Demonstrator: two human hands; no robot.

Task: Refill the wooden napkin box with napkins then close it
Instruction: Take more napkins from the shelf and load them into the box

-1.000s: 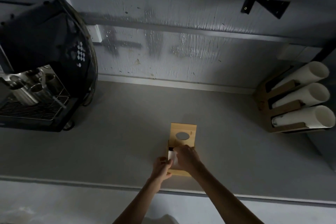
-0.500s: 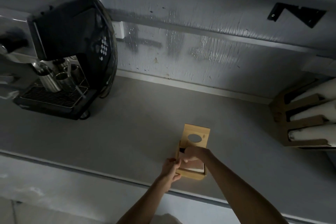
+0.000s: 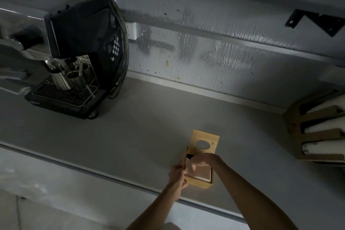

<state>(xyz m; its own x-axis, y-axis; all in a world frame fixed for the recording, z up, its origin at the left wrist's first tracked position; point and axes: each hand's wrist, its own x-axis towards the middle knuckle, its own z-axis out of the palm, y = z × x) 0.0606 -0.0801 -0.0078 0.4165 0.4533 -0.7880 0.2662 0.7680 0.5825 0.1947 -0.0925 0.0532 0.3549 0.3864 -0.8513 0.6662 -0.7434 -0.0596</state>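
The wooden napkin box (image 3: 197, 183) sits near the front edge of the grey counter. Its sliding lid (image 3: 205, 142), with an oval hole, is pushed back over the far half, so the near half stands uncovered. A stack of pale napkins (image 3: 202, 172) lies inside the uncovered part. My left hand (image 3: 178, 175) grips the box's left wall. My right hand (image 3: 202, 160) rests on the far end of the napkin stack, fingers curled down onto it by the lid's edge.
A black espresso machine (image 3: 74, 58) with metal cups on its drip tray stands at the back left. A wooden rack of white rolls (image 3: 321, 136) stands at the right edge. The counter's front edge (image 3: 112, 175) runs just below the box.
The view has swung right and nearer. My right hand has shifted from the box's near end to its far end, and the napkin stack now shows in the box.
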